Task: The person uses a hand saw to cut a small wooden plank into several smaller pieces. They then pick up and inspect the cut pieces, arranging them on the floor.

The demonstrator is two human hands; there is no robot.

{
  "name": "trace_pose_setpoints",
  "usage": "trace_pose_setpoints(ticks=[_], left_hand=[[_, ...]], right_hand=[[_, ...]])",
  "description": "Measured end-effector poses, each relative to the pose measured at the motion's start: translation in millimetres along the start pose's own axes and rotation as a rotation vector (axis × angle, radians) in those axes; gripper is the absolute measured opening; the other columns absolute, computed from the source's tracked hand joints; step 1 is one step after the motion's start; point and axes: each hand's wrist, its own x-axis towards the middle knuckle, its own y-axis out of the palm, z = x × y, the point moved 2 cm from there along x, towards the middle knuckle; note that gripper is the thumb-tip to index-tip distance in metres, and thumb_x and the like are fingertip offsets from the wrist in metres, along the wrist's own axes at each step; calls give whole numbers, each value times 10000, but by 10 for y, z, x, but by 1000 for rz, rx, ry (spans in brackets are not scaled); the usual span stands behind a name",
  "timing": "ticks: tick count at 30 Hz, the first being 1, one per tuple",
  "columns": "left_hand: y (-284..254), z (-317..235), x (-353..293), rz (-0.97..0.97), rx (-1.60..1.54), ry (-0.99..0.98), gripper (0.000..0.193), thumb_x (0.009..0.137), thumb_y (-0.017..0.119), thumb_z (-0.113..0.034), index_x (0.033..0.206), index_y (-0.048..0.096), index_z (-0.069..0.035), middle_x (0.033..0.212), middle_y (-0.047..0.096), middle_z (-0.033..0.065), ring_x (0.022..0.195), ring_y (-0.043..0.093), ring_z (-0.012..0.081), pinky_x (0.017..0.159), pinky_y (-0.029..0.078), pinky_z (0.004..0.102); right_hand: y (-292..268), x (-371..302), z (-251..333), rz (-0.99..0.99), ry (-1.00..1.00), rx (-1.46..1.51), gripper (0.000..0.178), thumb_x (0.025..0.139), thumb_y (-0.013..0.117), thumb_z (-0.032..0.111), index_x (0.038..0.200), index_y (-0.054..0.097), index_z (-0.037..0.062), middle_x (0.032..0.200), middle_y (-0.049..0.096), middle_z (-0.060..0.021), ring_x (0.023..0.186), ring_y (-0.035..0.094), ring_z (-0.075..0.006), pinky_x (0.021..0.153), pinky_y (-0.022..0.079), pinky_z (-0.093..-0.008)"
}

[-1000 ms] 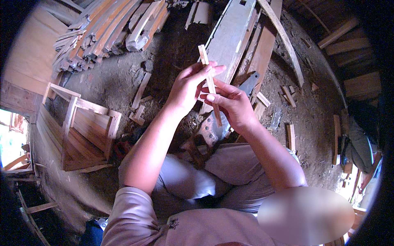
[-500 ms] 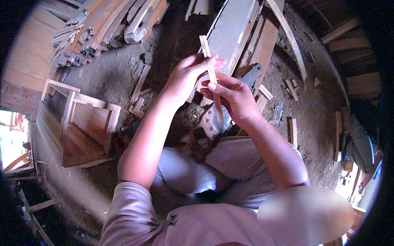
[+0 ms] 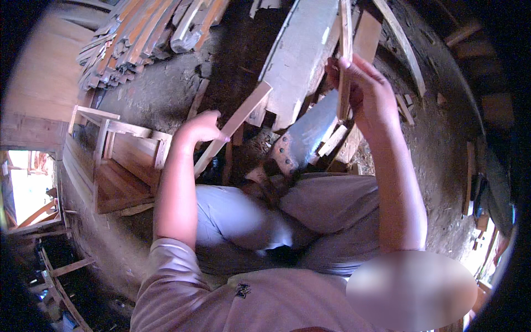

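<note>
Left strip point(image 3: 238, 123) pinched in our left hand point(image 3: 200, 127), right strip point(image 3: 346, 40) in our right hand point(image 3: 368, 86), hands apart; we should keep both clear of the saw point(image 3: 306, 139).

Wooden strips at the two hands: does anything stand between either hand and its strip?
Nothing visible does. The right hand grips the right strip directly; a digit of the left hand overlaps the left strip, though its hold is unclear. The saw shows between the strips, but blocks neither hand.
</note>
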Motion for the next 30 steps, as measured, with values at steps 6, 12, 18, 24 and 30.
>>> trace_pose_setpoints(ticks=[6,12,18,24,30], left_hand=[[14,9,170,85,-189,77,510,819,813,-253,1200,654,46,1153,718,197,1071,679,267,938,511,392],[47,347,323,-76,-375,-3,390,900,681,-141,1241,607,34,1114,708,146,1042,653,228,953,482,371],[-46,1166,424,-545,-312,-56,711,958,649,-229,1530,326,43,1500,472,231,1402,444,341,1176,313,363],[-928,392,-476,-832,-947,78,552,989,631,-319,1397,512,33,1378,590,166,1292,574,287,1070,438,429],[-814,811,-483,-708,-805,-100,506,1010,588,-382,1362,557,-19,1337,637,127,1216,625,263,1016,466,399]], right_hand=[[-498,70,397,-23,-187,-1,366,1001,645,199,1254,611,-63,1088,714,-134,1018,689,-192,940,541,-306],[-929,157,593,-95,-290,51,366,992,653,205,1262,604,-38,1117,707,-129,1037,692,-199,959,533,-309],[-771,168,554,-173,-230,-137,297,965,663,175,1192,674,-16,1010,717,-60,918,673,-147,859,503,-263],[-958,211,530,-146,-196,-25,381,1000,633,281,1263,630,5,1147,710,-91,1069,660,-193,964,480,-301],[-985,292,411,-135,-93,-66,386,1005,633,276,1303,618,30,1172,697,-55,1060,647,-165,932,472,-294]])
